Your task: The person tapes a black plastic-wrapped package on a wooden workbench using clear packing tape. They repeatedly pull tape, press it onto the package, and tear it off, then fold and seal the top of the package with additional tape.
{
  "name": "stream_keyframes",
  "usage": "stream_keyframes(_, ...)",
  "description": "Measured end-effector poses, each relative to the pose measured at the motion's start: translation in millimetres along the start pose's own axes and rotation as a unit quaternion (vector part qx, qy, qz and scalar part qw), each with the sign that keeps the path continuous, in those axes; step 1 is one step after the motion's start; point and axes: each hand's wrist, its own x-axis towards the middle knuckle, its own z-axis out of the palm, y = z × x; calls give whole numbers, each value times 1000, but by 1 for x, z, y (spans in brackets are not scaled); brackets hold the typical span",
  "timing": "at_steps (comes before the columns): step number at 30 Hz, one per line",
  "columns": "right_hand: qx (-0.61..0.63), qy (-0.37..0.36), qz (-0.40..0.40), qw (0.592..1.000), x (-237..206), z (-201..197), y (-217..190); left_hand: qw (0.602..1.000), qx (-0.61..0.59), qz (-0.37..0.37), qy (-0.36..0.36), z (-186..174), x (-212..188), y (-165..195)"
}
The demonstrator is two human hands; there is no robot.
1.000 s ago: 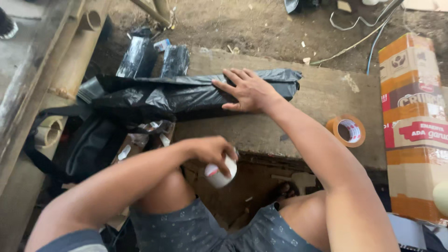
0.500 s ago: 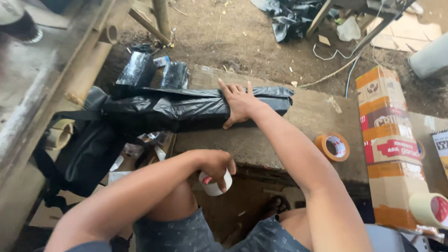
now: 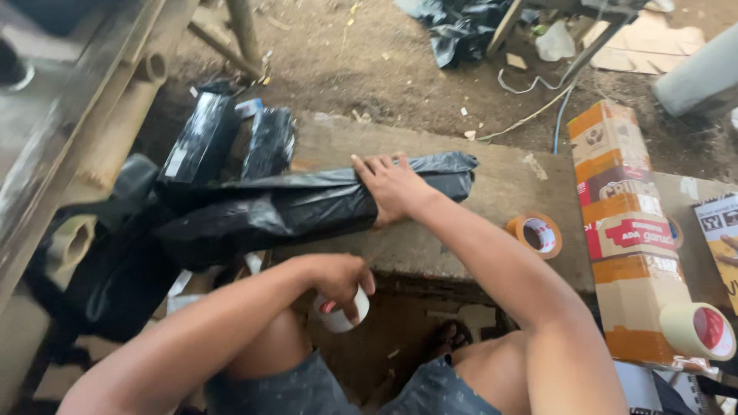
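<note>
The right hand [image 3: 393,187] stays pressed flat, fingers spread, on the long black plastic bundle [image 3: 292,207] lying across the tabletop [image 3: 492,192]; the left hand [image 3: 338,280] keeps its grip clamped on a white tape roll [image 3: 342,315], unmoved below the tabletop's edge.

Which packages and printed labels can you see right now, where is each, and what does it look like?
Long bundle: black plastic wrap, lying across the concrete slab, right hand pressing on it.
Two black wrapped packs: behind the bundle, shiny, rectangular.
Cardboard box: right of the slab, tall, brown with orange and red printed labels.
Printed sheet: far right, white, black lettering.
</note>
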Motion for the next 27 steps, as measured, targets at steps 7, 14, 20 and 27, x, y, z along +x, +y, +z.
stream_keyframes(7, 73, 150, 57, 984, -57, 65, 58, 990, 9, 93, 103, -1, -5, -6)
stream_keyframes(14, 133, 287, 312, 896, -135, 107, 143, 942, -183, 176, 219, -47, -19, 27)
stream_keyframes(20, 561, 407, 85, 716, -138, 67, 90, 875, -174, 192, 409, -85, 9, 76)
stream_keyframes(27, 760, 220, 27, 611, -134, 41, 31, 863, 53, 281, 416, -53, 22, 67)
